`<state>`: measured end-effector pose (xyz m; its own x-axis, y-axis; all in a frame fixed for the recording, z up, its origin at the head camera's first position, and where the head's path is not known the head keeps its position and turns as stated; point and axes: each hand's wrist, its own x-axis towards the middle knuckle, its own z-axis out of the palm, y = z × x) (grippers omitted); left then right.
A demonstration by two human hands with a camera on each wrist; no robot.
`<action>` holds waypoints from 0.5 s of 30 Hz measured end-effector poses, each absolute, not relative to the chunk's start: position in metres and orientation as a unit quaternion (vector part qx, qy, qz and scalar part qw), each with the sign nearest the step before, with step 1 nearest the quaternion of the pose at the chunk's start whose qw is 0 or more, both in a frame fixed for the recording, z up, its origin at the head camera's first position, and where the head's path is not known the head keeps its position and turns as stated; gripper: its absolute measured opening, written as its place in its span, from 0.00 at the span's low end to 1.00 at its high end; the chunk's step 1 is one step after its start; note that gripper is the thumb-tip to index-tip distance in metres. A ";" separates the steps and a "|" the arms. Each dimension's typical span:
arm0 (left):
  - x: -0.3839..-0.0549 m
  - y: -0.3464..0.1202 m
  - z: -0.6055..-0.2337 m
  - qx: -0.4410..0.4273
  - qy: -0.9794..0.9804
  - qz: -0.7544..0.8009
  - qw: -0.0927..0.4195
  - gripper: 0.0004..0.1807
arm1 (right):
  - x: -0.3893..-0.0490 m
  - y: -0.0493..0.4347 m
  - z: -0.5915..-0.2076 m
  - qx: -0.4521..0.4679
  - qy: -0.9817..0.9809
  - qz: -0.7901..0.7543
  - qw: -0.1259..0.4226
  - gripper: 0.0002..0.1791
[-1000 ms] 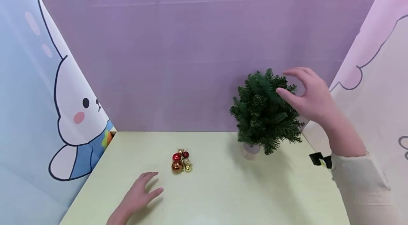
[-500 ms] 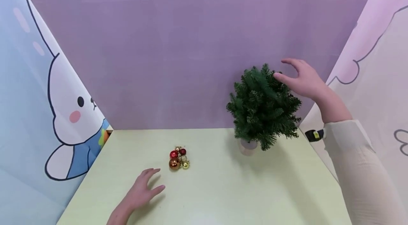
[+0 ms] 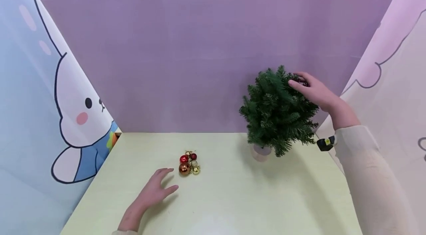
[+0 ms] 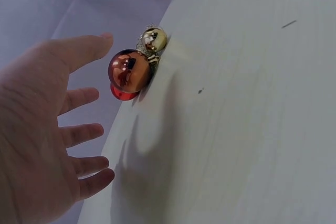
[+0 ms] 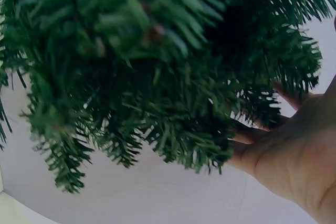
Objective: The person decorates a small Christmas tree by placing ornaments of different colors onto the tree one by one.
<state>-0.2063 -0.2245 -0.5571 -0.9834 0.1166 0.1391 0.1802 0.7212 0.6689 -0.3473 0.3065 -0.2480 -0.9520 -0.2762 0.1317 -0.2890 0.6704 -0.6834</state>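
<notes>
Pale green surface (image 3: 233, 198), purple backdrop. Your right hand (image 3: 316, 92) reaches into the small tree's (image 3: 277, 111) far-right top, fingers spread among soft, springy, light needles; take the trunk. Left hand (image 3: 154, 192) flat, relaxed near fragile baubles (image 3: 189, 163).

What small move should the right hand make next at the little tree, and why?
Probably close the right hand round the upper branches of the small tree: its fingers already reach into the needles but look only loosely curled, not gripping, while the left hand rests on the table.

Right hand (image 5: 294, 150) fingertips hidden among blurred tree (image 5: 157, 61) branches
</notes>
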 end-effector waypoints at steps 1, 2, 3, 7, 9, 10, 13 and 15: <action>-0.207 -0.223 -0.557 -0.077 -0.925 -0.368 0.044 0.38 | -0.347 0.305 -0.250 0.154 -0.915 0.372 0.011 0.44; -0.209 -0.223 -0.558 -0.074 -0.925 -0.370 0.044 0.38 | -0.346 0.304 -0.251 0.153 -0.916 0.370 0.015 0.43; -0.210 -0.222 -0.558 -0.068 -0.924 -0.374 0.043 0.38 | -0.346 0.303 -0.252 0.153 -0.917 0.368 0.019 0.43; -0.215 -0.220 -0.561 -0.048 -0.919 -0.389 0.048 0.39 | -0.347 0.298 -0.256 0.152 -0.918 0.363 0.040 0.44; -0.218 -0.218 -0.564 -0.044 -0.919 -0.389 0.046 0.40 | -0.347 0.297 -0.258 0.147 -0.921 0.358 0.050 0.46; -0.220 -0.217 -0.565 -0.044 -0.919 -0.388 0.048 0.41 | -0.347 0.297 -0.259 0.142 -0.924 0.352 0.054 0.47; -0.226 -0.211 -0.567 -0.040 -0.923 -0.379 0.055 0.41 | -0.345 0.296 -0.261 0.125 -0.930 0.341 0.056 0.52; -0.230 -0.206 -0.568 -0.032 -0.926 -0.370 0.063 0.41 | -0.344 0.296 -0.262 0.115 -0.932 0.339 0.051 0.54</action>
